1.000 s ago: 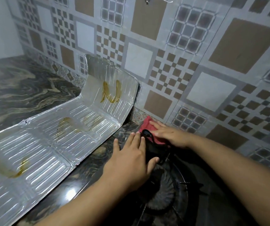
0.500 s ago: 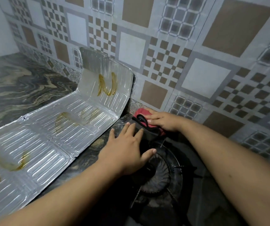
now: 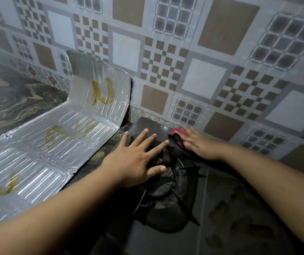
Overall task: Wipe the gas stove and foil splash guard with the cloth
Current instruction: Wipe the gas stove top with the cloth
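Note:
A black gas stove (image 3: 226,208) fills the lower right, its burner and pan support (image 3: 167,183) near the middle. My left hand (image 3: 138,159) lies flat with spread fingers on the stove's far left corner, beside the burner. My right hand (image 3: 199,144) presses a red and black cloth (image 3: 175,134) flat onto the stove's back edge, close to the wall. The ribbed foil splash guard (image 3: 59,140) lies on the counter to the left, its far end bent up against the wall, with yellow-brown greasy streaks (image 3: 101,93) on it.
A patterned tiled wall (image 3: 202,67) rises right behind the stove. Dark marbled countertop (image 3: 15,100) stretches to the left behind the foil. Dull smears mark the stove top at lower right (image 3: 239,223).
My right hand has slid the cloth to the right along the stove's back edge. My left hand stays planted near the burner, fingers now spread wider.

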